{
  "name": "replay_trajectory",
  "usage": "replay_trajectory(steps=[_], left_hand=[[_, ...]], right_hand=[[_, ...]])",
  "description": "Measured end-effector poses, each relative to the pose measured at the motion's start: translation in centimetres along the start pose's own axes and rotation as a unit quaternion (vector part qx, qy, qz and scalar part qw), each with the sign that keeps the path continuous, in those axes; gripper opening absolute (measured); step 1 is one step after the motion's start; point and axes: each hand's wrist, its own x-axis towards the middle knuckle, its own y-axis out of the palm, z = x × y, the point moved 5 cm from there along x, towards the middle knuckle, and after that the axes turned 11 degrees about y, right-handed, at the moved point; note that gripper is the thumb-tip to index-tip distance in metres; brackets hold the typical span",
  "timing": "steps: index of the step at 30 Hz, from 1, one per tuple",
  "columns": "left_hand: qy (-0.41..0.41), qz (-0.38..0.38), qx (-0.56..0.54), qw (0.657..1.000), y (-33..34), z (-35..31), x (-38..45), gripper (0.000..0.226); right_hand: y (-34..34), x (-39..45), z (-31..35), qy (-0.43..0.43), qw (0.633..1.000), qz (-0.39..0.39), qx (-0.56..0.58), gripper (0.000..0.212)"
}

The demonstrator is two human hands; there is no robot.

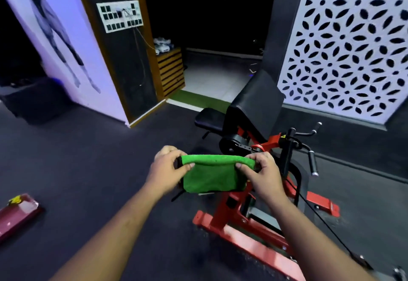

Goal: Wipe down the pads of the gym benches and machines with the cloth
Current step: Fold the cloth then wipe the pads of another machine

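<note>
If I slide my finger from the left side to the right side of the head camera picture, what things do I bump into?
Dark red flat block on the floor → white switch panel on the dark pillar → left hand → green folded cloth → right hand → black handle bar of the red machine → white flower-pattern cut-out wall screen.

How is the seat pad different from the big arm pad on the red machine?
The seat pad is smaller and lies about flat; the arm pad is larger and slopes steeply. The seat pad sits lower and left of the arm pad. Both are black, and the cloth touches neither.
</note>
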Motion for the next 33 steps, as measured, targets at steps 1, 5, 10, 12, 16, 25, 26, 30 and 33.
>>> replay_trajectory(steps=[1,5,10,12,16,25,26,30,33], left_hand=[[-0.009,0.003,-0.082,0.997,-0.5,0.8,1.4,0.023],[-0.095,-0.009,-0.382,0.919,0.0,2.0,6.0,0.011],[-0.124,-0.025,-0.460,0.879,2.8,4.7,14.5,0.015],[-0.125,-0.012,-0.446,0.886,3.9,6.6,18.1,0.020],[-0.109,0.047,-0.371,0.921,6.4,11.5,25.4,0.017],[-0.091,0.142,-0.298,0.940,12.9,18.1,40.5,0.027],[-0.083,0.151,-0.297,0.939,13.8,17.9,41.8,0.027],[-0.025,0.195,-0.291,0.936,19.7,17.4,48.4,0.028],[0.022,0.257,-0.283,0.924,25.5,17.0,53.1,0.036]], right_hand=[[1.0,0.8,0.3,0.032,0.998,0.008,0.051,0.021],[4.9,2.6,1.7,0.135,0.940,0.069,0.306,0.016],[10.4,7.9,0.5,0.208,0.874,0.096,0.429,0.044],[12.7,10.7,-1.1,0.238,0.862,0.100,0.436,0.052],[15.5,17.1,-2.8,0.283,0.848,0.042,0.447,0.028],[11.6,34.2,-3.8,0.194,0.948,-0.138,0.210,0.020],[10.3,35.8,-3.8,0.171,0.959,-0.171,0.151,0.022],[8.4,41.9,-5.2,0.138,0.949,-0.282,-0.020,0.032],[11.6,46.2,-8.6,0.136,0.942,-0.289,-0.105,0.039]])
